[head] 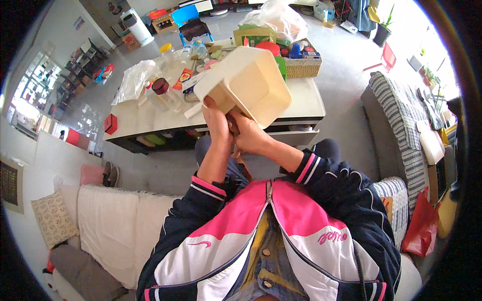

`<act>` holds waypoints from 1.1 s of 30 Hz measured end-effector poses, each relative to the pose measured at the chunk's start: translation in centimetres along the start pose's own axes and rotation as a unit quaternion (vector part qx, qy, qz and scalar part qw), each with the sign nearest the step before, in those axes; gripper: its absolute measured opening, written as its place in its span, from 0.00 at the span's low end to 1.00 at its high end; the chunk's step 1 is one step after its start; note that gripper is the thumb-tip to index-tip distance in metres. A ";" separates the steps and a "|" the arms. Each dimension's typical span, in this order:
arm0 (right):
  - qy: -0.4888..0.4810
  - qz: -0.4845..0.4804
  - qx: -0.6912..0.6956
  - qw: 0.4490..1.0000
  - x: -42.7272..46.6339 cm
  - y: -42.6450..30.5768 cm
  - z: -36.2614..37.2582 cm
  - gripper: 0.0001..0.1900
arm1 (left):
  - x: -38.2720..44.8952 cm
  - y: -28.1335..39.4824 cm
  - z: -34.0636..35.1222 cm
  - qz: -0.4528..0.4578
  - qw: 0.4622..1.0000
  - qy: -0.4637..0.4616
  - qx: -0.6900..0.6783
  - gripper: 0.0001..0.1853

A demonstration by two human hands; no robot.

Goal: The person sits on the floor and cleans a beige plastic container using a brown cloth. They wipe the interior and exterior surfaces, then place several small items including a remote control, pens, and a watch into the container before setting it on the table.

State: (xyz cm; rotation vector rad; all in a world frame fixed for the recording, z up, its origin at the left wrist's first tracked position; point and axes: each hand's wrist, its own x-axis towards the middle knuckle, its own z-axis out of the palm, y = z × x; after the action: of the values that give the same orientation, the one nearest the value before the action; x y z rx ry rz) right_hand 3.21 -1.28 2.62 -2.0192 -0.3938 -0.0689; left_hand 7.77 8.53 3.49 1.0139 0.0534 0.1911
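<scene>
A cream compartment container (260,86) is held tilted over the near edge of the coffee table (131,120). My left hand (218,124) grips its near left end, with some fingers inside the smaller compartment. Beside it, my right hand (250,131) holds the near lower edge, and the two hands almost touch. A small dark thing shows between them, too hidden to name. To the left stand a clear jar with a dark red lid (161,86) and a clear jar with a yellow lid (166,49). A red packet (183,78) lies close by.
A woven basket (304,69) full of packages stands at the table's back right. A crumpled clear plastic bag (133,81) and a red box (110,124) are on the left. The beige sofa (109,222) and the striped-covered sofa (395,109) flank the floor.
</scene>
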 end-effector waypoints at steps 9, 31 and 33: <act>0.066 -0.179 -0.353 0.916 -0.4 -0.9 0.1 0.40 | -0.4 -0.7 -0.4 0.096 0.979 0.034 0.176 0.18; -0.074 0.027 -0.431 0.899 1.3 0.0 -1.1 0.29 | -2.1 -0.9 0.8 0.173 0.974 0.027 0.144 0.19; -0.100 -0.041 -0.407 0.907 1.1 0.5 -1.2 0.19 | -2.3 -0.7 0.7 0.157 0.977 0.026 0.144 0.21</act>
State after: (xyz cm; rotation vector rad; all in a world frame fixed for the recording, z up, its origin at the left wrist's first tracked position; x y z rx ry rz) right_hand 4.53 -2.31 2.99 -2.8498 -0.6572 -0.0879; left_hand 5.68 7.19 3.20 1.3054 -0.0326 0.5103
